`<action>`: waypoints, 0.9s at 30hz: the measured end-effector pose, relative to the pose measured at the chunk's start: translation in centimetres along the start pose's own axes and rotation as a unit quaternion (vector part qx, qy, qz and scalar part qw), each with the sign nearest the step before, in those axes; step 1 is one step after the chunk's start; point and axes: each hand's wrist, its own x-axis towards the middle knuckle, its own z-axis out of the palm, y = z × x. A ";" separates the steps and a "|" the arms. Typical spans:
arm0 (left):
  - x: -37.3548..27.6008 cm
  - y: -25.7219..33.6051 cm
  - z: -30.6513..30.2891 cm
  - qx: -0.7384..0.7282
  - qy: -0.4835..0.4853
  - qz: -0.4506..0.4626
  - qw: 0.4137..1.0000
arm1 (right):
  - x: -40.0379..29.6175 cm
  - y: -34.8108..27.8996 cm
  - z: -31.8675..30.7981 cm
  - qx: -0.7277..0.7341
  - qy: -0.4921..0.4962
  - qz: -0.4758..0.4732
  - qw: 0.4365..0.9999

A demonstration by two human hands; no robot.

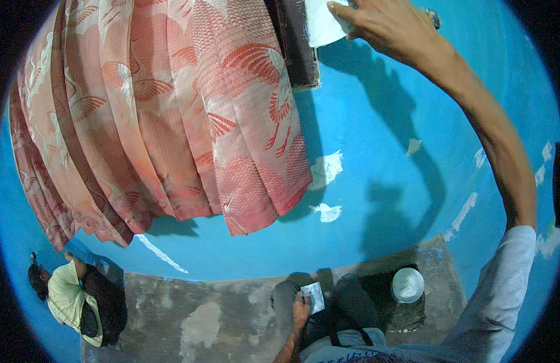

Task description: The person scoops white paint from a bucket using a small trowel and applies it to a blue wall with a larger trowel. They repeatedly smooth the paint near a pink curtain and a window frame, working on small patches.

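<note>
High on the blue wall (361,136), my right hand (375,25) holds a flat white piece (324,25) by its right side. It looks like a spreader, but its top runs out of view. The piece lies over the edge of a dark window or door frame (302,68). Down by my knees, my left hand (301,309) grips a small square plate (313,297), pale and flat. White filler patches (326,170) mark the wall below the frame, with a smaller one (327,212) beneath.
A pink curtain with crane figures (171,113) hangs left of the frame. A bucket with white material (408,285) stands on a dark support at right. Another person (69,295) crouches by the wall at lower left. The floor (203,317) is stained grey.
</note>
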 end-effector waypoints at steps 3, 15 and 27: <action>-0.9 -1.5 -1.9 -0.014 0.007 -0.047 0.999 | 1.7 -0.9 0.9 0.027 -0.047 0.023 0.998; -0.9 1.3 -2.6 -0.021 0.015 -0.029 0.999 | 3.6 -0.5 -0.4 0.004 -0.127 0.048 0.991; -0.8 1.1 -2.4 -0.040 0.027 -0.014 0.999 | 5.2 -1.2 -3.1 -0.006 -0.231 -0.007 0.973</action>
